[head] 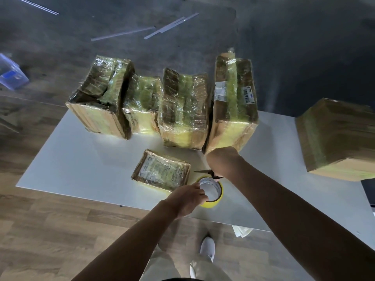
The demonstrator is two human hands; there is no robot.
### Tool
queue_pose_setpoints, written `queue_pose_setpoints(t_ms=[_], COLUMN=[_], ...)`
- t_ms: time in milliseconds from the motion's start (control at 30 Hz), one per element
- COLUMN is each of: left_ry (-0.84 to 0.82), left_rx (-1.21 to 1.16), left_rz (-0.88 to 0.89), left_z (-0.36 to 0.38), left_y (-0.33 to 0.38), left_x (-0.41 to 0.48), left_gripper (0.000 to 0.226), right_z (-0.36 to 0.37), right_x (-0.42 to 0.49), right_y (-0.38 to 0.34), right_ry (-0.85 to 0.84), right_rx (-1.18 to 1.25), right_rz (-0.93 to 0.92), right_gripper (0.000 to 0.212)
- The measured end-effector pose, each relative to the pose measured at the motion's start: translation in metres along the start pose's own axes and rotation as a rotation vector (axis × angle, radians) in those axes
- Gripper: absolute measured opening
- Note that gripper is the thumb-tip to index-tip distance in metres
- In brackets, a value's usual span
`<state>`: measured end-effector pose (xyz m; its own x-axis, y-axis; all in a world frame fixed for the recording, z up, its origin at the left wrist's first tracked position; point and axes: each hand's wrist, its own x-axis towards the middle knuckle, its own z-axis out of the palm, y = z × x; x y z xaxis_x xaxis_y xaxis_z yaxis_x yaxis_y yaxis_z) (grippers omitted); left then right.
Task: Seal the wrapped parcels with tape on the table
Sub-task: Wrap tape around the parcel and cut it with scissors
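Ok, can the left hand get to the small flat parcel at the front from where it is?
Probably yes. The left hand grips the tape roll right beside the small flat parcel, with nothing lying between them. It would need to release the roll, or carry it along, first.

A makeshift packing room is indicated: film-wrapped cartons are crowded on a white counter, with loose strips scattered on the dark floor at the top.
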<state>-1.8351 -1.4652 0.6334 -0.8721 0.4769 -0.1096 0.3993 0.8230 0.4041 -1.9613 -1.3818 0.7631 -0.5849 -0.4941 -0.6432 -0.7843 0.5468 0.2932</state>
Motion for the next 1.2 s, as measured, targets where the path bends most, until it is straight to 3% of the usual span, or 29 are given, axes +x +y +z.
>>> queue_pose_setpoints(t_ms=[200, 333, 433, 867, 1067, 1200], left_ry=[0.004, 0.018, 0.030, -0.036, -0.036, -0.013], left_rx=[-0.002, 0.016, 0.056, 0.275, 0.309, 0.235], left_rz=[0.007, 0.009, 0.024, 0.076, 0.028, -0.040], left_z=[0.003, 0.002, -0.001, 0.015, 0.016, 0.019], left_y=[-0.002, 0.001, 0.009, 0.053, 0.063, 0.066], left_x=[0.003, 0.005, 0.012, 0.072, 0.094, 0.096], left_gripper=[0.029, 0.029, 0.027, 0.025, 0.029, 0.039], right_z=[0.030, 0.048, 0.072, 0.191, 0.198, 0.194], right_x=[-0.008, -0.015, -0.024, -0.024, -0.019, -0.017], right_y=[0.022, 0.044, 0.059, 0.056, 0.065, 0.069], right_ry=[-0.115, -0.112, -0.120, 0.085, 0.054, -0.018], right_rx=[0.146, 0.286, 0.412, 0.669, 0.540, 0.648], right_rz=[0.058, 0.103, 0.182, 0.619, 0.622, 0.540], right_gripper=[0.025, 0.039, 0.037, 0.027, 0.029, 0.035])
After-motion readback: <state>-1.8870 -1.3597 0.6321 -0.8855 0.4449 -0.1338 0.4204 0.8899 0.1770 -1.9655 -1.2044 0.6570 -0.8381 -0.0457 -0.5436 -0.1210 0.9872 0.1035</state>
